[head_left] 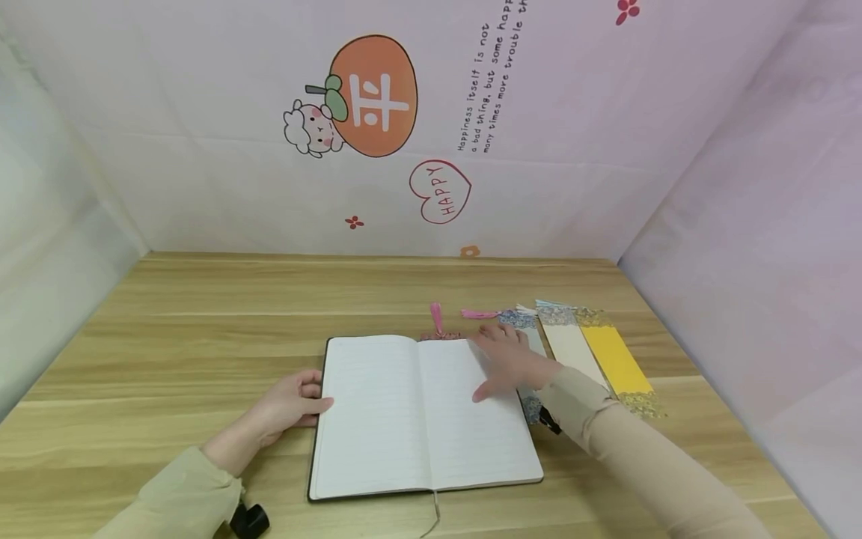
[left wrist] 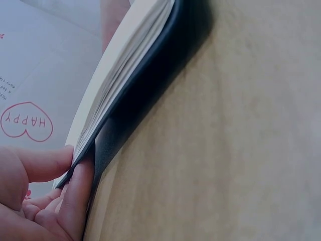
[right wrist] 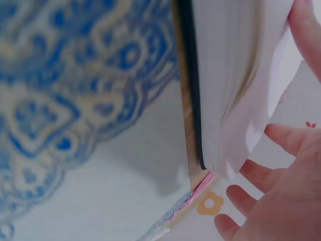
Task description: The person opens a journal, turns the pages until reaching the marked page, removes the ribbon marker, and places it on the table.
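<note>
An open notebook (head_left: 376, 419) with blank lined pages and a dark cover lies on the table. At its left edge, my left hand (head_left: 294, 406) grips the cover and pages, thumb on top and fingers beneath; the left wrist view shows this pinch on the page block (left wrist: 125, 70). Over the upper right of the right-hand page is my right hand (head_left: 508, 361), slightly blurred. Its fingers are spread and fairly straight beside the page edges in the right wrist view. A reddish patterned bookmark (head_left: 442, 336) with a pink tassel (head_left: 436, 317) sticks out of the notebook's top.
Right of the notebook lie several lace-patterned bookmarks: a bluish one (head_left: 532, 338), a white one (head_left: 572, 348) and a yellow one (head_left: 618, 359), partly behind my right arm. A ribbon marker (head_left: 436, 509) trails off the notebook's lower edge. A printed cloth (head_left: 236, 195) stands behind the table.
</note>
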Action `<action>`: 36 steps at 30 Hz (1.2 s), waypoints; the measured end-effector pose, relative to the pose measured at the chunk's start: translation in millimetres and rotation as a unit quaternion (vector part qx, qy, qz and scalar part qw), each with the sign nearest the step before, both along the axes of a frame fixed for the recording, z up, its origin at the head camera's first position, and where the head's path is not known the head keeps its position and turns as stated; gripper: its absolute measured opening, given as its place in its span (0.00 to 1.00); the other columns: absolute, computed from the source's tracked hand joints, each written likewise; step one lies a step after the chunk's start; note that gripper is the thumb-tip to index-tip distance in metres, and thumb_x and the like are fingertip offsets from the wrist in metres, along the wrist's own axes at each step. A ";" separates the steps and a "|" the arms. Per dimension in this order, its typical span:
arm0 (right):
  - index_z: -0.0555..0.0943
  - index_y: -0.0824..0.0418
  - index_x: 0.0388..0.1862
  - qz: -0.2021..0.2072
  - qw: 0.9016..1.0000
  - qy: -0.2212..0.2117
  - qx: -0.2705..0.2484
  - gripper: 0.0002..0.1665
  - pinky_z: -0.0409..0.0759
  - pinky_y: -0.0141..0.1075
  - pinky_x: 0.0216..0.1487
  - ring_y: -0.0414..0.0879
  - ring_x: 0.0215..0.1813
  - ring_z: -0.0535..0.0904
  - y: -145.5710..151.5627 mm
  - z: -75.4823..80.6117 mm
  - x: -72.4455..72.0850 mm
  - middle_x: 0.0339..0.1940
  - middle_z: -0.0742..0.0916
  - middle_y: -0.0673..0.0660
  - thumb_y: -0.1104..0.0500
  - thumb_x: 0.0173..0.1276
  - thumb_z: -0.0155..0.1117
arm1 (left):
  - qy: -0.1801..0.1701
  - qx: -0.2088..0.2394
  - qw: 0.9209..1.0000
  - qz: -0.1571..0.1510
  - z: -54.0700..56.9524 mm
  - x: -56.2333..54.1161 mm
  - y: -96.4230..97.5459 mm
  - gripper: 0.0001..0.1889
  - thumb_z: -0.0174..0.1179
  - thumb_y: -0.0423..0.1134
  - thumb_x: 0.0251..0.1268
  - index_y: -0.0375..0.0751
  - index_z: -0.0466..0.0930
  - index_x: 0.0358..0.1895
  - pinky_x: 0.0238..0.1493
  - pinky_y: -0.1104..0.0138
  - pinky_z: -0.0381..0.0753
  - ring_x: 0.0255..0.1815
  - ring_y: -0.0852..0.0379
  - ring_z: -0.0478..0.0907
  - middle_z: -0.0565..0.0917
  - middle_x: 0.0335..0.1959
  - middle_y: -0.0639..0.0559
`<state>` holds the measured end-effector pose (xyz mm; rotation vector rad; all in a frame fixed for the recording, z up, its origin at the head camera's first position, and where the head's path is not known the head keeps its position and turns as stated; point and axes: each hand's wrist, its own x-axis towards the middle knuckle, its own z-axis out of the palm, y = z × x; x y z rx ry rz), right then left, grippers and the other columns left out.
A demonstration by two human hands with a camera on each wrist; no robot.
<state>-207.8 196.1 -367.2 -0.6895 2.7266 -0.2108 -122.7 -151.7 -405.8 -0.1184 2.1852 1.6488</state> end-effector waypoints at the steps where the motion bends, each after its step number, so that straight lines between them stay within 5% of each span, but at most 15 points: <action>1: 0.58 0.58 0.73 0.000 1.000 0.004 0.010 0.62 0.45 0.70 0.65 0.72 0.72 0.46 -0.9 0.4 -0.5 0.73 0.58 0.70 0.38 0.44 0.76 | -0.001 0.000 1.000 0.000 -0.1 -0.1 -0.1 0.26 0.59 0.30 0.63 0.25 0.61 0.62 0.38 0.65 0.81 0.36 0.60 0.77 0.80 0.48 0.39; 15: 0.68 0.59 0.68 0.005 0.996 0.079 0.039 0.59 0.49 0.67 0.66 0.68 0.72 0.51 -3.8 -2.9 4.0 0.71 0.65 0.65 0.35 0.38 0.78 | 0.000 -0.001 1.000 0.000 1.0 -1.2 -0.7 0.29 0.59 0.30 0.63 0.24 0.59 0.64 0.40 0.64 0.81 0.39 0.59 0.78 0.77 0.52 0.34; 21: 0.72 0.59 0.64 0.022 0.995 0.101 -0.001 0.53 0.59 0.62 0.65 0.66 0.69 0.59 -0.3 -4.2 13.6 0.66 0.73 0.64 0.39 0.39 0.79 | -0.001 0.002 1.000 0.000 -0.3 -0.7 -0.7 0.29 0.59 0.30 0.63 0.24 0.59 0.64 0.40 0.64 0.82 0.39 0.59 0.78 0.77 0.53 0.33; 30: 0.73 0.66 0.62 0.064 0.994 0.059 -0.074 0.42 0.71 0.48 0.62 0.56 0.61 0.73 11.1 1.2 33.7 0.60 0.79 0.61 0.50 0.51 0.76 | 0.000 0.001 1.000 -0.005 -1.9 -0.4 -0.6 0.30 0.59 0.31 0.64 0.23 0.56 0.65 0.40 0.64 0.81 0.39 0.59 0.77 0.76 0.54 0.32; 36: 0.74 0.64 0.60 0.082 0.976 -0.009 -0.203 0.29 0.81 0.32 0.40 0.51 0.51 0.78 16.5 10.8 45.0 0.59 0.79 0.61 0.57 0.60 0.69 | 0.004 0.002 1.000 -0.008 -0.3 -0.9 -1.1 0.29 0.59 0.31 0.64 0.23 0.57 0.64 0.39 0.64 0.81 0.38 0.59 0.77 0.77 0.52 0.33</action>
